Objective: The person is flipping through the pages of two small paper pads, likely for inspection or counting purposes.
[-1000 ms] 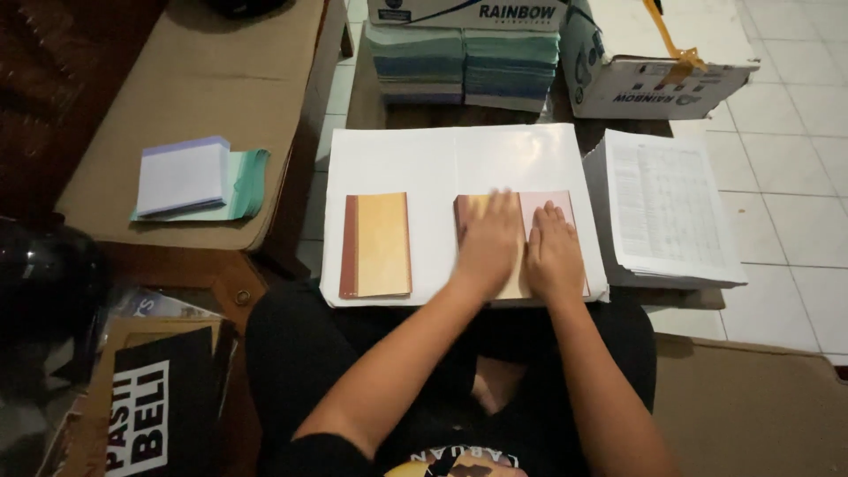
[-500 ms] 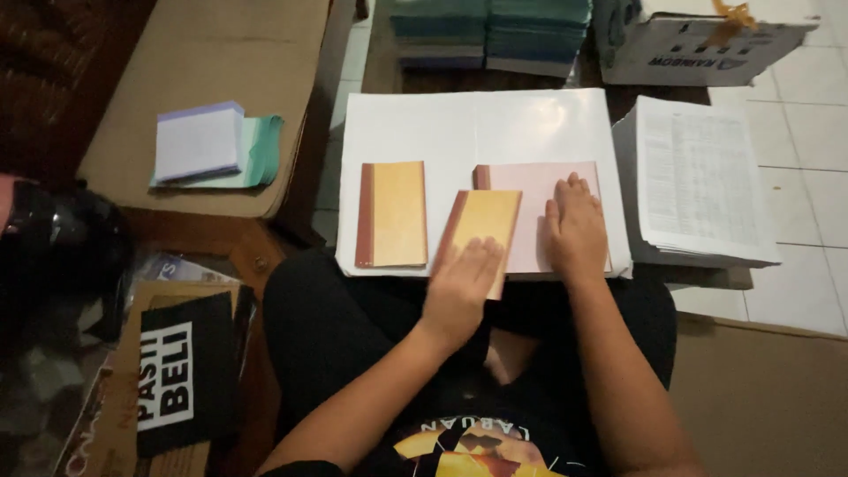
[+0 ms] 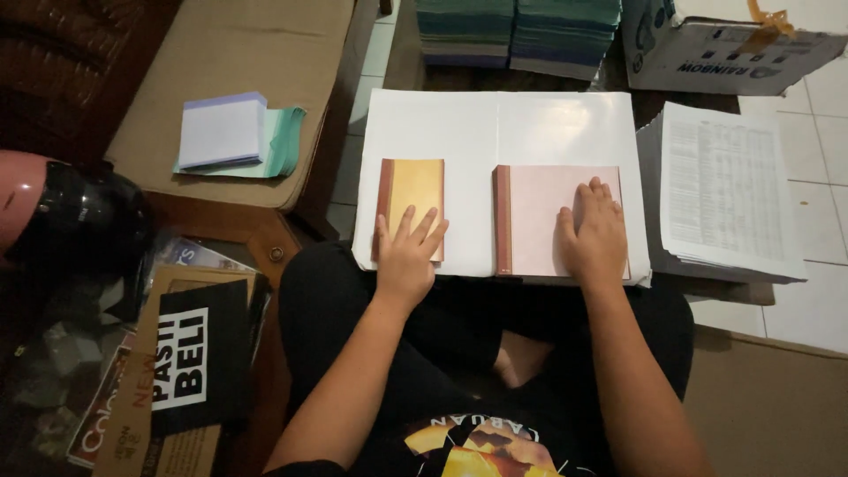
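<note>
left hand lying flat, fingers spread, on the yellow book | right hand pressing flat, fingers together, on the pink book | both books lying side by side, apart, on the white sheet over the tabletop | printed paper stack sitting just right

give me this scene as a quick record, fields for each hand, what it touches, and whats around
left hand: left hand lies flat, fingers spread, on the lower part of the yellow book with a brown spine
right hand: right hand lies flat on the pink book with a brown spine
surface: both books lie apart on a large white sheet
right side: stack of printed paper tables
far side: teal and blue paper stacks
left side: small white notepad on a tan cushion
</note>
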